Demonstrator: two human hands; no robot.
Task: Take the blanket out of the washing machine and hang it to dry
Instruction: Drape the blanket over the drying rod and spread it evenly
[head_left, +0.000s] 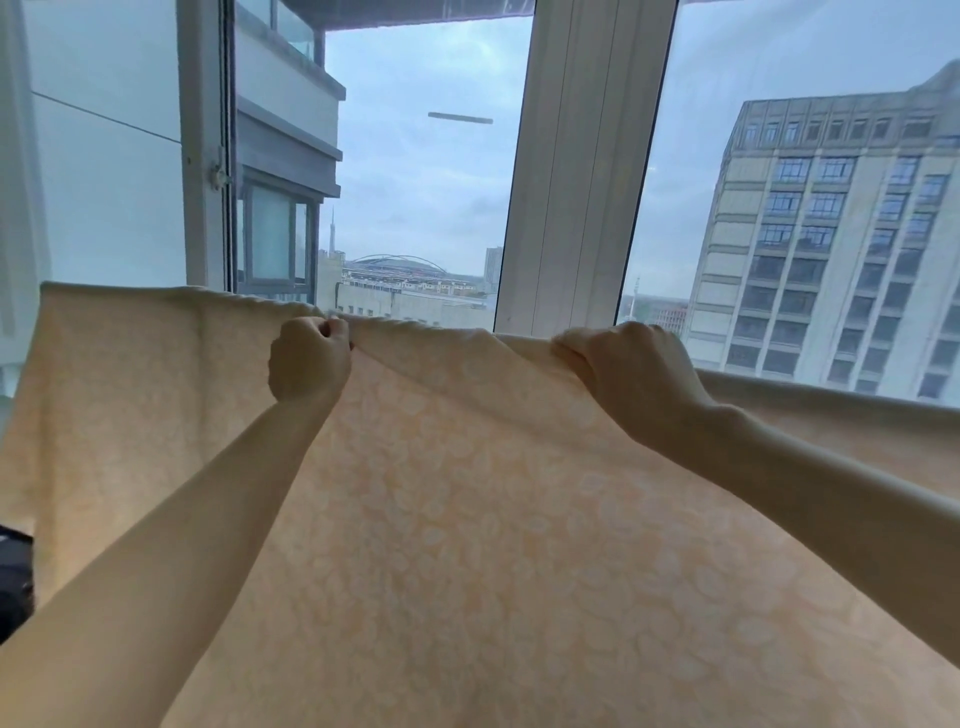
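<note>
A pale yellow blanket (467, 519) with a faint leaf pattern fills the lower half of the view, spread wide and held up in front of the windows. My left hand (309, 358) grips its top edge in a closed fist near the middle. My right hand (628, 374) clutches a bunch of the same top edge further right. The blanket's top edge runs from the far left to the far right. Whatever the blanket hangs over is hidden behind it.
Large windows stand straight ahead with a thick white frame post (566, 171) between the panes. Tall buildings (831, 249) show outside. A dark object (13, 577) sits at the left edge below the blanket.
</note>
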